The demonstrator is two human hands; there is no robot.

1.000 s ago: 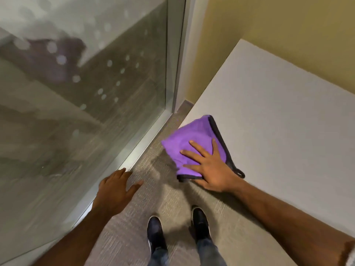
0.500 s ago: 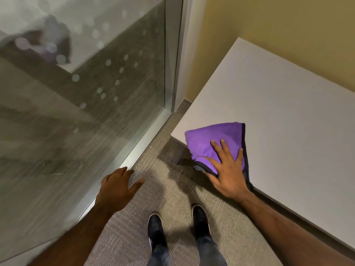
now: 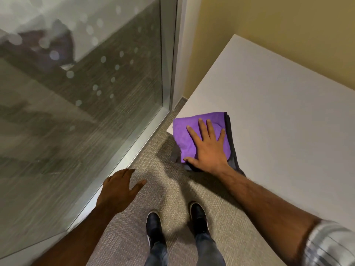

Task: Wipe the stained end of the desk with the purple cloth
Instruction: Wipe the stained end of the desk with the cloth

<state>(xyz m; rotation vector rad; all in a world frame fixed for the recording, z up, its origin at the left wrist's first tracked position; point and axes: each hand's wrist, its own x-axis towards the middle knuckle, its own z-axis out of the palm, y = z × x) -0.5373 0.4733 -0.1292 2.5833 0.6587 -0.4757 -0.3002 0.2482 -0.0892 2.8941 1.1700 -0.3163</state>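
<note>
1. Cloth (image 3: 194, 135): lies at centre frame on the bench (image 3: 278, 112), at its near corner, partly overhanging the edge.
2. Right hand (image 3: 208, 148): flat on the cloth, fingers spread.
3. Left hand (image 3: 118, 191): lower centre, fingers apart, holding nothing, above the floor (image 3: 172, 189).

Illumination is moderate and warm, from overhead. The desk (image 3: 278, 121) top reads evenly lit, without glare. Dark shadow lies on the carpet (image 3: 172, 189) below the near desk corner and around the shoes (image 3: 153, 225). The glass partition (image 3: 76, 93) at left shows soft reflections and streaked blur. Wide-angle distortion bends straight edges toward the frame borders. The sleeve (image 3: 330, 244) at near right is blurred.
</note>
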